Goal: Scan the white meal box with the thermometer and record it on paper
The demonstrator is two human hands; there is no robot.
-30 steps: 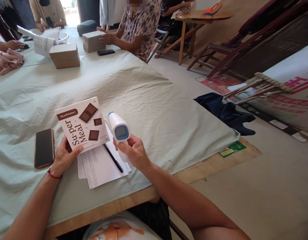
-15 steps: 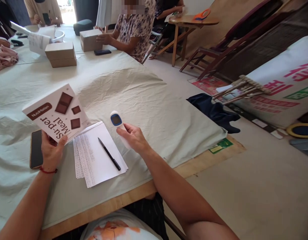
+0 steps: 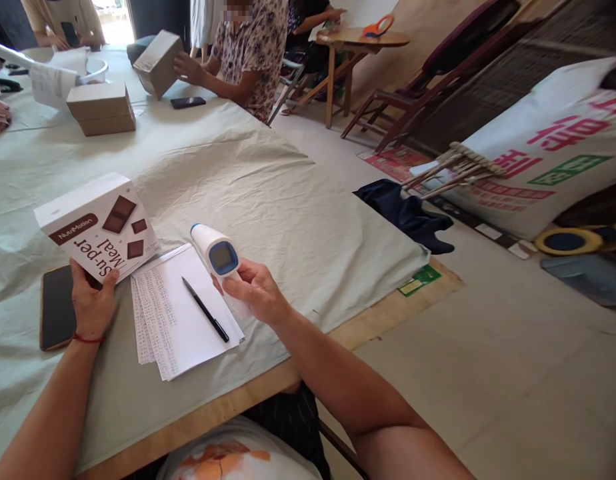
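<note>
My left hand (image 3: 94, 300) grips the lower edge of a white food box (image 3: 101, 223) printed "Su-per Meal" with brown chocolate pieces. The box is tilted, its printed face towards me. In my right hand (image 3: 258, 293) is a white infrared thermometer (image 3: 214, 248) with a blue-rimmed screen, fingers wrapped round its handle and its nose pointing up and left. Between the hands lies a stack of paper sheets (image 3: 188, 313), some covered in handwriting, with a black pen (image 3: 205, 310) on top. A dark phone or tablet (image 3: 57, 310) lies partly behind my left hand.
A cardboard box (image 3: 102, 110) stands farther back on the cloth-covered table (image 3: 228, 180). Across the table, a person holds another cardboard box (image 3: 159, 63) near a phone (image 3: 188, 103). On the right are a wooden chair (image 3: 413, 93) and a large white sack (image 3: 553, 147).
My right hand has turned the thermometer, so its nose now swings left over the papers' edge. The food box is less tilted, showing its top side. The person opposite has tipped up their cardboard box.
</note>
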